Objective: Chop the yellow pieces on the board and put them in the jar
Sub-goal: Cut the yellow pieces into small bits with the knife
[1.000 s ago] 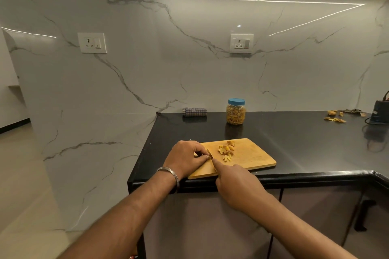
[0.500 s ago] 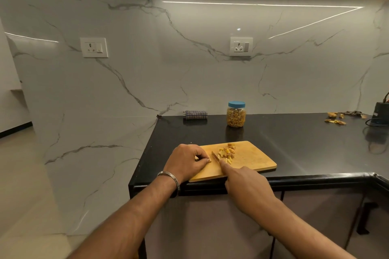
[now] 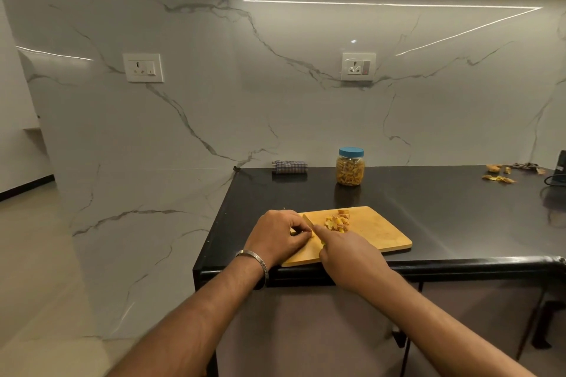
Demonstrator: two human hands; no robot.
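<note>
Chopping at the near-left end of the board, knife hand beside holding hand.

The right hand [image 3: 352, 251] is curling its grip round a knife [image 3: 310, 223], forefinger lying along the top, while the left hand [image 3: 280, 236] is pinching something small against the board [image 3: 379, 232] with bent fingertips — what it is holding is too small to tell. To do this well, the left fingertips should be staying tucked back from the blade, with short strokes. One loose heap of yellow pieces [image 3: 337, 222] is lying just past the blade; the pieces are too small to count. One jar [image 3: 350, 167], blue lid on and already nearly full, is standing farther back on the tabletop [image 3: 459, 211] — one board, one knife.
</note>
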